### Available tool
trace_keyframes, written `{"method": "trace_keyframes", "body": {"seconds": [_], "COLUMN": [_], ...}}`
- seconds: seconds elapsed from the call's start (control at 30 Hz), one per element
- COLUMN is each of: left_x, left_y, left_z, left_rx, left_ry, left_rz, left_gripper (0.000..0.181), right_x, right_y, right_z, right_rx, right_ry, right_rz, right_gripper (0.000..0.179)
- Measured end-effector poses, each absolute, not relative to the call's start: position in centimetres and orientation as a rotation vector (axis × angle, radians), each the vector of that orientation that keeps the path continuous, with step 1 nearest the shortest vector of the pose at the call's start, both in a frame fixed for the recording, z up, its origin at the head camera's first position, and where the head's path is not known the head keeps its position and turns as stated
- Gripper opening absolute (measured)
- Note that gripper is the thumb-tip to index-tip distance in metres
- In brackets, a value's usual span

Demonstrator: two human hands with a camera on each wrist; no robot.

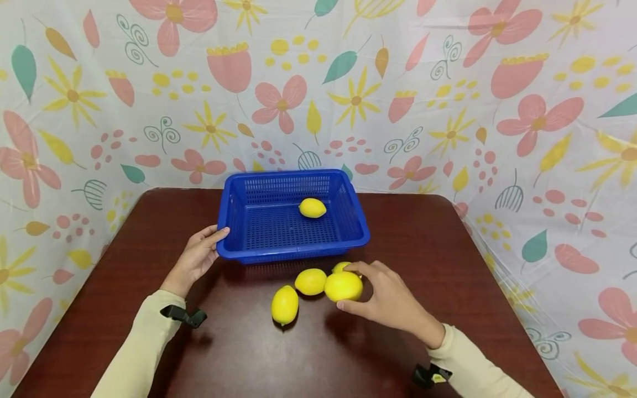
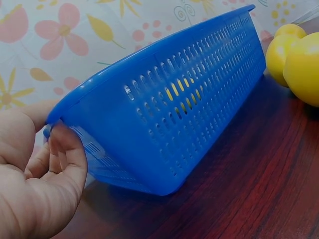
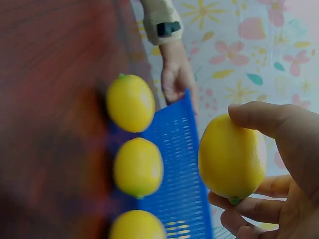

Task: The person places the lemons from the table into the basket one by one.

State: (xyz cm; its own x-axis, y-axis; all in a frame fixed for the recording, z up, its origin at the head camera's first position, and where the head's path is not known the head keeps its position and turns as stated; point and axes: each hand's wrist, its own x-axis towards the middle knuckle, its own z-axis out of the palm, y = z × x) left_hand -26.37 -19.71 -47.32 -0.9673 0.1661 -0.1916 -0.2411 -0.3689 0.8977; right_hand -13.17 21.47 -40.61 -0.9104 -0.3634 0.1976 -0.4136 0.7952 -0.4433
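Observation:
My left hand grips the left rim of a blue plastic basket, thumb on top and fingers curled beneath, as the left wrist view shows. Inside the basket lies one lemon, toward the back right. My right hand holds another lemon between thumb and fingers, raised off the table in front of the basket. Three more lemons rest on the table: one at the left, one in the middle, and one partly hidden behind the held lemon.
The dark brown table carries everything. A floral-patterned curtain surrounds it at the back and both sides. Black straps sit on both sleeves, the left strap and the right strap.

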Motion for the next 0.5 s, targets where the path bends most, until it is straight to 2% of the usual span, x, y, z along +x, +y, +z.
{"method": "trace_keyframes", "body": {"seconds": [0.23, 0.5], "left_x": [-26.5, -26.4], "left_y": [-19.7, -19.8], "left_z": [-47.3, -47.2], "left_rx": [-0.113, -0.084], "left_ry": [1.571, 1.606], "left_rz": [2.42, 2.396], "left_gripper": [0.024, 0.034], "right_x": [-15.6, -19.7], "right_y": [21.5, 20.8], "right_z": [-36.1, -32.8], "right_rx": [0.732, 0.915], "right_ry": [-2.906, -2.904], "right_rz": [0.75, 0.814], "right_gripper": [0.063, 0.057]}}
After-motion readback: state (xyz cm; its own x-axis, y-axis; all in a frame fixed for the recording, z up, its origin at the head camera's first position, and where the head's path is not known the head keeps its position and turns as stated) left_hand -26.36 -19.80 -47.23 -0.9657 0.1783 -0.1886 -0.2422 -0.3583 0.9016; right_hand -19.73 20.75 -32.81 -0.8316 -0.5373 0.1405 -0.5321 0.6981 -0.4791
